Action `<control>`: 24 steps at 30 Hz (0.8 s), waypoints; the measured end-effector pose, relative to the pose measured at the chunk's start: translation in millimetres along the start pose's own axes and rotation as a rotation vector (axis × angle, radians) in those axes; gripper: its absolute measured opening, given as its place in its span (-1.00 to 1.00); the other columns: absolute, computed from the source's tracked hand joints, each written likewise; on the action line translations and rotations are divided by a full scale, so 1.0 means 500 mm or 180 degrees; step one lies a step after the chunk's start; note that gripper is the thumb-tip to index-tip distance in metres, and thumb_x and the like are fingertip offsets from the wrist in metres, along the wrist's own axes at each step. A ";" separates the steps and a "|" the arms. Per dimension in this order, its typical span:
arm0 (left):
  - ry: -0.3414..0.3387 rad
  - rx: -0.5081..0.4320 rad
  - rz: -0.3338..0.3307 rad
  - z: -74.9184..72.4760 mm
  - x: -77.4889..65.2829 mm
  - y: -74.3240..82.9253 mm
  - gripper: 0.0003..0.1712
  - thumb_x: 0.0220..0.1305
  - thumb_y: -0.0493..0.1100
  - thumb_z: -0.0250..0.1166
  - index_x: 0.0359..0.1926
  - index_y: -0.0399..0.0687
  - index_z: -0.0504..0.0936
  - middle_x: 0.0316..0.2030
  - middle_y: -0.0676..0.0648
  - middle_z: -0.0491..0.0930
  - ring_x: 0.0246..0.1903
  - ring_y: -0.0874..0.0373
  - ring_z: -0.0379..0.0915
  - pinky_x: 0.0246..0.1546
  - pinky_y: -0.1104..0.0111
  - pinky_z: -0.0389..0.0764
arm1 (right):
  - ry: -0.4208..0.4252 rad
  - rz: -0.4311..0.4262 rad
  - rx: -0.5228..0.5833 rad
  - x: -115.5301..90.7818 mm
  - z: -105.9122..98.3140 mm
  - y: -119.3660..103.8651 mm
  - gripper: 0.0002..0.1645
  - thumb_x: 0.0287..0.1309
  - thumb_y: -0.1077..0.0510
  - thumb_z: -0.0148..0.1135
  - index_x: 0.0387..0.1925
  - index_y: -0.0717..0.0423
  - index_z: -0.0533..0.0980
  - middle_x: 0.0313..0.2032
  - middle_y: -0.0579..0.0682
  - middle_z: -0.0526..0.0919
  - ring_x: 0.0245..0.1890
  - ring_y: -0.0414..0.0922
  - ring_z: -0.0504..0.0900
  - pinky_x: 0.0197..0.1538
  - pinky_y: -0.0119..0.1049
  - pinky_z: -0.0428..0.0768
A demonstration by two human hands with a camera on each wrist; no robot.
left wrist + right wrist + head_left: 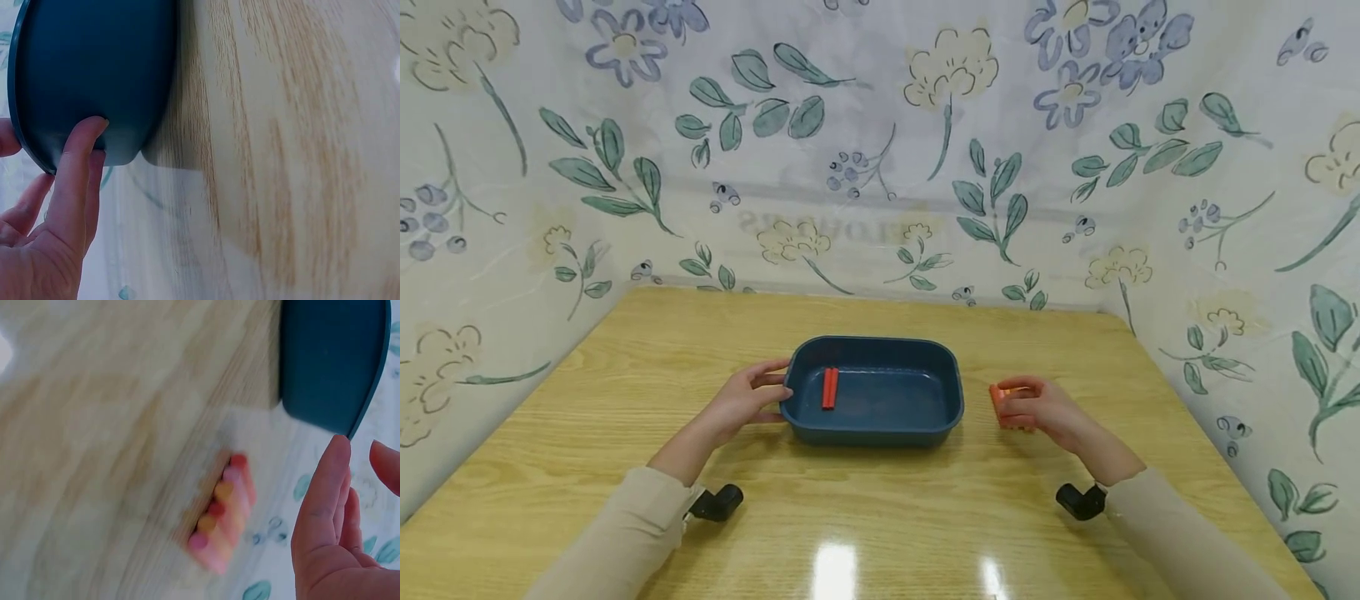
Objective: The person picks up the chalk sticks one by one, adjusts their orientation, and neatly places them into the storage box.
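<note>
A dark blue rectangular basin (872,436) with rounded corners stands mid-table. My left hand (741,404) holds its left end; in the left wrist view, fingers (75,169) press the outer wall and one reaches the rim. Two red sticks (830,389) lie side by side inside the basin, near its left. To the right of the basin, my right hand (1037,408) hovers over several short round sticks (1000,398), partly hiding them. The right wrist view shows these red, pink and orange sticks (222,509) in a blurred row, apart from the straight fingers.
The light wooden tabletop (775,517) carries everything. A white cloth (880,192) with flower and leaf prints stands behind and along both sides of the table. Black wrist mounts (718,502) show at both sleeves, close above the table.
</note>
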State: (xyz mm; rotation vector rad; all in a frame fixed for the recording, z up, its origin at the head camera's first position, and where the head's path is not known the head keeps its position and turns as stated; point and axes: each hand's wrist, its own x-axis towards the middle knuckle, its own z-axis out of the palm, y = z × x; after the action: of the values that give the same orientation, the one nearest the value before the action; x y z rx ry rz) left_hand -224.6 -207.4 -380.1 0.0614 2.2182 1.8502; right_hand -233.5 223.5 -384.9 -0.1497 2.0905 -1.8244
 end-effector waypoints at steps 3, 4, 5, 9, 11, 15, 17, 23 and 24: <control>-0.0009 -0.0007 -0.0017 0.000 -0.001 -0.002 -0.30 0.29 -0.32 0.11 0.39 -0.28 0.05 0.24 -0.46 0.15 0.02 -0.22 0.42 -0.17 0.07 0.60 | 0.0087 0.0020 -0.0113 -0.001 -0.016 0.002 -0.37 0.22 0.33 0.10 0.23 0.54 0.13 -0.07 0.27 0.45 -0.22 -0.09 0.61 -0.07 -0.23 0.61; -0.0006 -0.0008 -0.0019 0.000 -0.001 -0.003 -0.30 0.29 -0.32 0.11 0.39 -0.28 0.05 0.24 -0.46 0.15 0.02 -0.22 0.42 -0.18 0.07 0.60 | 0.0126 0.0034 -0.0124 -0.002 -0.020 0.002 -0.37 0.22 0.33 0.10 0.23 0.54 0.13 -0.08 0.26 0.47 -0.23 -0.10 0.61 -0.08 -0.24 0.61; 0.0000 -0.0005 -0.0022 -0.001 -0.001 -0.004 -0.30 0.29 -0.32 0.11 0.39 -0.28 0.05 0.23 -0.45 0.16 0.02 -0.22 0.42 -0.18 0.08 0.60 | 0.0165 0.0053 -0.0138 -0.002 -0.025 0.003 -0.37 0.22 0.32 0.10 0.23 0.54 0.13 -0.08 0.25 0.48 -0.24 -0.12 0.61 -0.09 -0.26 0.61; 0.0003 -0.0001 -0.0009 -0.001 -0.001 -0.004 -0.29 0.29 -0.32 0.12 0.39 -0.27 0.06 0.23 -0.45 0.16 -0.01 -0.19 0.45 -0.18 0.09 0.61 | 0.0276 0.0117 -0.0206 -0.003 -0.041 0.008 -0.36 0.22 0.33 0.09 0.24 0.54 0.11 -0.06 0.26 0.48 -0.28 -0.15 0.61 -0.14 -0.28 0.63; -0.0002 0.0002 0.0002 -0.001 -0.001 -0.003 -0.29 0.29 -0.31 0.12 0.40 -0.26 0.05 0.24 -0.45 0.16 -0.02 -0.18 0.47 -0.18 0.09 0.61 | 0.0334 0.0176 -0.0245 -0.003 -0.048 0.013 -0.36 0.22 0.34 0.09 0.25 0.54 0.11 -0.07 0.26 0.47 -0.30 -0.15 0.60 -0.15 -0.26 0.63; -0.0004 0.0005 0.0022 -0.001 -0.002 -0.001 -0.29 0.29 -0.32 0.12 0.39 -0.28 0.05 0.24 -0.45 0.15 -0.02 -0.19 0.47 -0.19 0.09 0.61 | 0.0406 0.0333 -0.0288 0.000 -0.060 0.021 -0.33 0.19 0.35 0.12 0.25 0.52 0.10 -0.07 0.26 0.43 -0.34 -0.14 0.60 -0.16 -0.23 0.64; -0.0006 -0.0002 0.0021 -0.001 -0.002 -0.002 -0.29 0.28 -0.32 0.12 0.39 -0.28 0.05 0.24 -0.46 0.15 -0.01 -0.20 0.45 -0.19 0.08 0.61 | 0.0424 0.0422 -0.0340 0.002 -0.065 0.025 -0.30 0.15 0.36 0.14 0.26 0.50 0.10 -0.09 0.25 0.42 -0.36 -0.15 0.60 -0.18 -0.24 0.64; 0.0003 -0.0012 0.0025 -0.001 -0.002 -0.002 -0.29 0.28 -0.32 0.11 0.39 -0.29 0.06 0.23 -0.45 0.16 0.01 -0.20 0.44 -0.19 0.09 0.61 | 0.0346 0.0670 -0.0450 0.006 -0.073 0.025 -0.17 0.07 0.45 0.19 0.33 0.37 0.04 -0.11 0.25 0.38 -0.36 -0.12 0.58 -0.19 -0.22 0.65; 0.0007 -0.0012 0.0027 -0.001 -0.002 -0.003 -0.30 0.28 -0.33 0.11 0.39 -0.29 0.06 0.23 -0.45 0.16 0.00 -0.20 0.45 -0.20 0.09 0.62 | 0.0316 0.0694 -0.0457 0.007 -0.073 0.025 -0.14 0.05 0.46 0.19 0.34 0.35 0.02 -0.12 0.24 0.37 -0.35 -0.11 0.57 -0.19 -0.22 0.65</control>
State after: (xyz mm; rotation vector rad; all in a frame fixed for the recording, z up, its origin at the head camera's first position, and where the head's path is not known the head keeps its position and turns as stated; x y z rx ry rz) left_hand -223.5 -208.5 -381.0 0.0684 2.2192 1.8595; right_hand -247.1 258.6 -394.1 0.1306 2.2086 -1.5850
